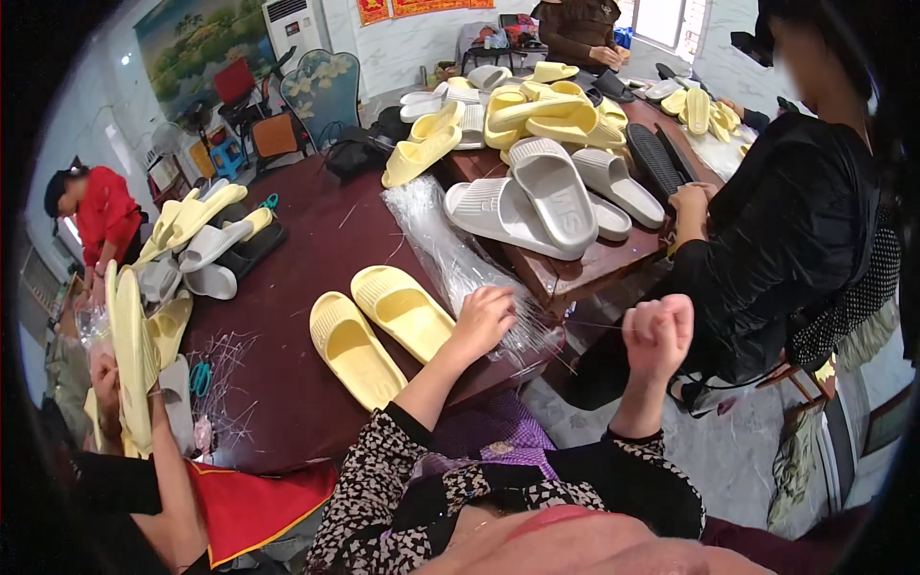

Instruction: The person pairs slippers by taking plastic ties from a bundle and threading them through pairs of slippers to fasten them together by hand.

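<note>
A bundle of thin clear plastic strands (pixel 426 244) lies along the table, its loose ends fanning out at the near edge. My left hand (pixel 485 321) rests on that end, fingers bent and pressed together over the strands. Off to the right, my right hand (pixel 658 329) is raised beyond the table edge in a closed fist. A fine clear strand (pixel 599 326) runs from the bundle toward it. Left of the bundle sit two yellow slippers, the nearer one (pixel 356 353) beside the other (pixel 402 311), both upright with toes pointing away from me.
Grey slippers (pixel 522 213) and yellow slippers (pixel 551 113) are heaped at the back right. A person in black (pixel 781 230) works close on my right. At left, another person's hand holds a yellow slipper (pixel 129 355), near teal-handled scissors (pixel 200 379) and scattered strands (pixel 230 383).
</note>
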Demonstrator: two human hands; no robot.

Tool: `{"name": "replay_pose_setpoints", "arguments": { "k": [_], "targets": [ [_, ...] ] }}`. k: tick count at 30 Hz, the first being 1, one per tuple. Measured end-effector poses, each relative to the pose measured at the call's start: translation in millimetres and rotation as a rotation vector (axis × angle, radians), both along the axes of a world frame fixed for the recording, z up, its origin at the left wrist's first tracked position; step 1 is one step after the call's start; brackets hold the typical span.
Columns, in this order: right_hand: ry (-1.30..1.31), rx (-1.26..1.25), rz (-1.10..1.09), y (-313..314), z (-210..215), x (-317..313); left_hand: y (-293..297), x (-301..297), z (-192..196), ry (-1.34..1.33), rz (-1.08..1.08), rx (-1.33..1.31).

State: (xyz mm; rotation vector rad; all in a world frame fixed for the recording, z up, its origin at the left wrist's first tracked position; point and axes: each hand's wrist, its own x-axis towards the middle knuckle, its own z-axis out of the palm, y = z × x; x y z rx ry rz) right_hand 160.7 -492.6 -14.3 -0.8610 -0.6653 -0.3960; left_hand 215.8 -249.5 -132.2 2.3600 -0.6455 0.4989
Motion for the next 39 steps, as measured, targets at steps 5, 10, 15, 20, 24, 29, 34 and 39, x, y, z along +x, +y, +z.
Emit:
{"name": "replay_pose_setpoints", "arguments": {
  "k": [5, 10, 15, 20, 24, 29, 34, 39],
  "targets": [
    [-0.255, 0.094, -0.047, -39.0, 19.1, -13.7, -3.2, -1.6, 0.8, 0.034, 0.037, -0.021],
    [-0.421, 0.448, 0.209, -68.9, 36.7, -34.3, 0.2, -2.9, -4.4, 0.047, 0.06, -0.038],
    [-0.488, 0.453, 0.22, -82.2, 43.2, -33.3, 3.7, -0.2, -0.8, 0.011, 0.052, -0.041],
    [-0.341, 0.263, 0.2, -58.5, 41.1, -18.9, 3.9, -3.0, 32.6, -0.041, 0.126, -0.273],
    [-0.225, 0.091, 0.219, -20.9, 44.1, -6.2, -21.9, -54.9, 113.7, 0.355, -0.171, -0.788],
    [-0.149, -0.038, 0.251, 34.3, 49.1, 5.5, -37.3, -96.0, 130.1, 0.878, -0.563, -1.037],
    [-0.19, -0.086, 0.261, 43.9, 60.3, 18.3, -0.4, -113.9, 130.0, 0.892, -0.466, -0.913],
    [-0.246, -0.049, 0.148, 44.3, 73.3, 37.7, 29.7, -136.0, 139.1, 0.359, -0.23, -0.711]
  ]
}}
